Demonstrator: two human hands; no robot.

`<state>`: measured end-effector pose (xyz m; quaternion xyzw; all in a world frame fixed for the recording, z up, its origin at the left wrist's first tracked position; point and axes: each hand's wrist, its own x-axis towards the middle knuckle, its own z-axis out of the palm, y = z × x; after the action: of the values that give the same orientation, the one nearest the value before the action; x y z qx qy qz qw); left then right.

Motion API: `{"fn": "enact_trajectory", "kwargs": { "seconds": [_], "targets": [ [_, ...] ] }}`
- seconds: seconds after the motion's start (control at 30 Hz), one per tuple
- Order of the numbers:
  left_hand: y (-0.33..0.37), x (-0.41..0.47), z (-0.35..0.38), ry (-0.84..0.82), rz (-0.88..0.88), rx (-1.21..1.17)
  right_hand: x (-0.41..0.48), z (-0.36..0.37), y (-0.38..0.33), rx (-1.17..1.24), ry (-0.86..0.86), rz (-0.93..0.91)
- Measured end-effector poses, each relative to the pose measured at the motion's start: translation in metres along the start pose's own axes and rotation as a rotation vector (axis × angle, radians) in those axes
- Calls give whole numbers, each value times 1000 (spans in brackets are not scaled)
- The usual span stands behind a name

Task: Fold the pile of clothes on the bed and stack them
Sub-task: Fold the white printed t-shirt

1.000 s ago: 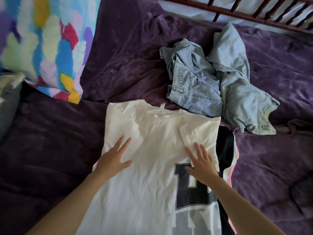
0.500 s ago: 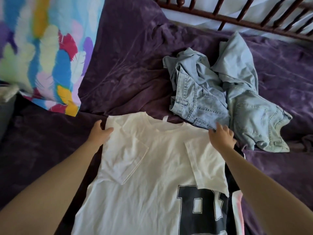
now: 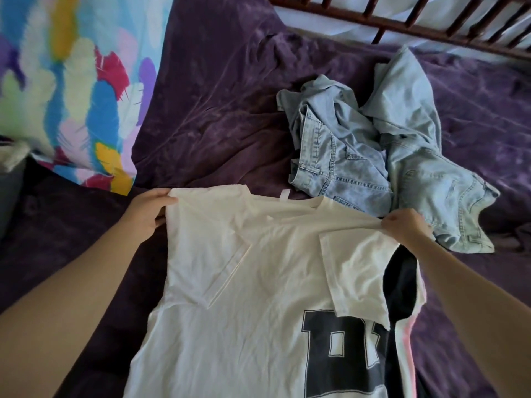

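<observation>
1. Two grips, the person's bare hands, hold the white T-shirt (image 3: 244,297) at its far corners. The left grip (image 3: 149,209) pinches the shoulder corner on its side, thumb on top and fingers curled beneath. The right grip (image 3: 406,226) pinches a bunched bit of the opposite shoulder. Neither holds anything else.
2. The T-shirt lies flat on the bed (image 3: 215,110), collar away from the person, with the left sleeve (image 3: 221,268) and right sleeve (image 3: 356,277) turned inward over the chest. Dark block lettering (image 3: 339,354) shows low on the right.
3. With both sleeves tucked in, the corner hold probably serves to lift the collar end and bring it toward the hem; an even pinch at both corners keeps the fold line straight.
4. A dark garment (image 3: 402,282) and a pink-edged cloth (image 3: 409,340) show from under the shirt's right edge. Whether they form the stack cannot be told.
5. Crumpled denim (image 3: 373,168) lies unfolded just beyond the right grip; contact between them cannot be judged.
6. Open blanket lies left of the shirt and beyond the collar. A patterned pillow (image 3: 71,81) sits near the left grip, and the wooden rail (image 3: 402,21) is well apart. The right side is crowded by denim, and the hem is out of frame.
</observation>
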<state>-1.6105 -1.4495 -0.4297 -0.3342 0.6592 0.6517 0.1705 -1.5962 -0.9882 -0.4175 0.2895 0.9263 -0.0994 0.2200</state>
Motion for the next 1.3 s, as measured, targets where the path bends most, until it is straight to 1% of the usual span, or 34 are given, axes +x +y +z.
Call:
{"fn": "enact_trajectory", "kwargs": {
  "seconds": [0.03,0.1,0.17,0.23,0.3,0.37,0.43,0.47,0.57,0.6,0.63,0.7,0.73,0.77,0.8,0.83,0.87,0.9,0.97,1.0,1.07,1.1,1.13,1.17,1.2,1.23,1.27,1.3],
  "targets": [
    [1,-8,-4,-20,29,-14,-10,-2,3,26,117,-46],
    [0,-25,-15,-50,95,-37,-37,-2,14,152,358,-171],
    [-8,-46,-31,-71,147,-56,-65,9,36,278,546,-304],
    [-25,-67,-49,-109,174,-52,-88,26,68,299,643,-383],
    [-50,-85,-66,-128,151,54,-112,47,95,177,672,-464],
    [-81,-95,-80,-92,103,297,-132,68,117,-20,623,-573],
    [-112,-98,-86,-34,64,592,-143,91,132,-199,506,-598],
    [-123,-98,-86,-1,60,675,-148,96,134,-244,465,-589],
    [-132,-92,-75,151,89,732,-150,96,121,-182,486,-602],
    [-129,-89,-68,190,151,779,-149,89,108,-147,464,-608],
    [-125,-84,-61,180,251,862,-145,86,99,-135,469,-643],
    [-113,-76,-44,50,440,1118,-133,77,80,-207,450,-731],
    [-110,-73,-34,-38,549,1255,-127,71,71,-281,406,-772],
    [-106,-72,-24,-128,696,1367,-120,71,65,-343,377,-828],
    [-101,-77,-14,-220,822,1440,-117,70,59,-401,322,-877],
    [-105,-83,-5,-333,927,1482,-116,74,55,-457,308,-970],
    [-108,-93,2,-473,961,1506,-120,80,52,-516,264,-1075],
    [-117,-102,7,-566,966,1545,-125,92,53,-573,223,-1206],
    [-138,-120,10,-738,873,1572,-145,116,64,-712,45,-1411],
    [-151,-127,6,-811,824,1565,-156,126,72,-772,-68,-1456],
    [-177,-139,-6,-864,915,1532,-172,135,89,-863,-237,-1535],
    [-183,-144,-13,-878,934,1542,-176,137,94,-873,-254,-1567],
    [-189,-145,-19,-870,954,1515,-178,135,95,-847,-241,-1582],
    [-191,-145,-23,-818,984,1472,-175,132,93,-759,-157,-1584],
    [-185,-142,-24,-728,1002,1434,-169,128,87,-641,-47,-1545],
    [-179,-135,-24,-609,1017,1403,-159,124,79,-502,84,-1453],
    [-171,-123,-20,-483,1019,1370,-147,114,67,-408,180,-1284],
    [-161,-109,-16,-322,995,1364,-138,100,52,-356,236,-1091]
  ]
}}
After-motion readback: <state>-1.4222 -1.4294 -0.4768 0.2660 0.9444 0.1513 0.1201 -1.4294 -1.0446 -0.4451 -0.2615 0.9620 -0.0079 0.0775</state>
